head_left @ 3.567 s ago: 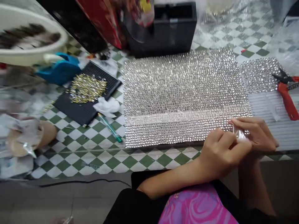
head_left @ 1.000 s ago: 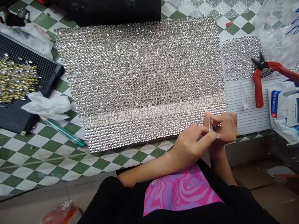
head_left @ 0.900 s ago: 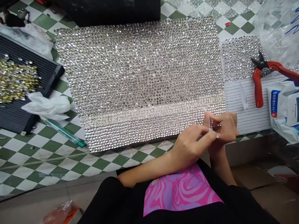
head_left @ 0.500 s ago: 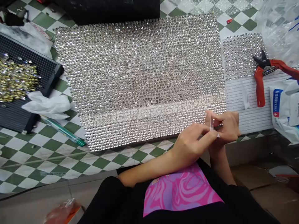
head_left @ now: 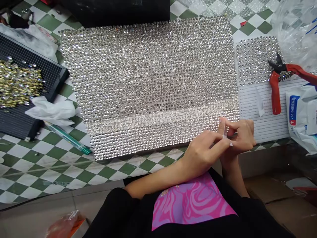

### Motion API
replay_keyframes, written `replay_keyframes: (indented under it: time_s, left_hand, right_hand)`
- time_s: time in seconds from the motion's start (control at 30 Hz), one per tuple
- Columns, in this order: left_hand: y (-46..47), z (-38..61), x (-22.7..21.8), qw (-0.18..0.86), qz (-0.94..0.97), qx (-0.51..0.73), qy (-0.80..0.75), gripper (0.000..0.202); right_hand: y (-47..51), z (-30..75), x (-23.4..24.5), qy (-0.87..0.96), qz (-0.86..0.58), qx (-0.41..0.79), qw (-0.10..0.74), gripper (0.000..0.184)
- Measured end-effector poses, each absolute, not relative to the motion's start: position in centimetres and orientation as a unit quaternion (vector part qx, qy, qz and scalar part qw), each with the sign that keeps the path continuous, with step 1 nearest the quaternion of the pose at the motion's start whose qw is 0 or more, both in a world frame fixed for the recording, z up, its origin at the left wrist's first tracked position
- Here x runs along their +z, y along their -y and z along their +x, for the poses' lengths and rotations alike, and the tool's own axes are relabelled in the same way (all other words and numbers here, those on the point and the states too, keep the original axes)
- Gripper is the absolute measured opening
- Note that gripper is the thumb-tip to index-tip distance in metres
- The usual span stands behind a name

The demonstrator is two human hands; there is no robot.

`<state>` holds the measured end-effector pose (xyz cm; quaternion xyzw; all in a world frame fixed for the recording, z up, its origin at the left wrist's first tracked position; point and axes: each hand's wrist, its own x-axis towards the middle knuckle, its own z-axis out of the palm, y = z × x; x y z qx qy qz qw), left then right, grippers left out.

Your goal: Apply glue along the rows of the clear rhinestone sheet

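Clear plastic sliver (head_left: 224,132) stands at the lower right corner of a rhinestone sheet (head_left: 148,82). Leftmost, gold studs (head_left: 17,84) lie on a black ridged tray (head_left: 53,79); at the sheet's edge, the left hand (head_left: 201,155) and right hand (head_left: 241,135) come together, pinching the sliver between their fingertips; red-handled pliers (head_left: 273,92) lie farther right.

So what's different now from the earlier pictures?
The left hand and right hand now pinch the small clear strip upright; earlier it looked bunched. The view swung, so the rhinestone sheet sits more centred. The red-handled pliers stayed put beside it.
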<state>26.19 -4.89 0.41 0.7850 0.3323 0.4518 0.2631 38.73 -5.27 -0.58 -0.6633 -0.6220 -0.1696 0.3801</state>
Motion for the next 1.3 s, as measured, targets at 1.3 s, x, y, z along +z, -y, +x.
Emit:
replay_keyframes:
  time_s: [1.3]
  left_hand:
    - [1.3,5.7,2.2,-0.021,0.467,0.673,-0.574,0.01]
  right_hand:
    - [4.9,41.3,-2.5,0.646,-0.606,-0.162,0.436,0.012]
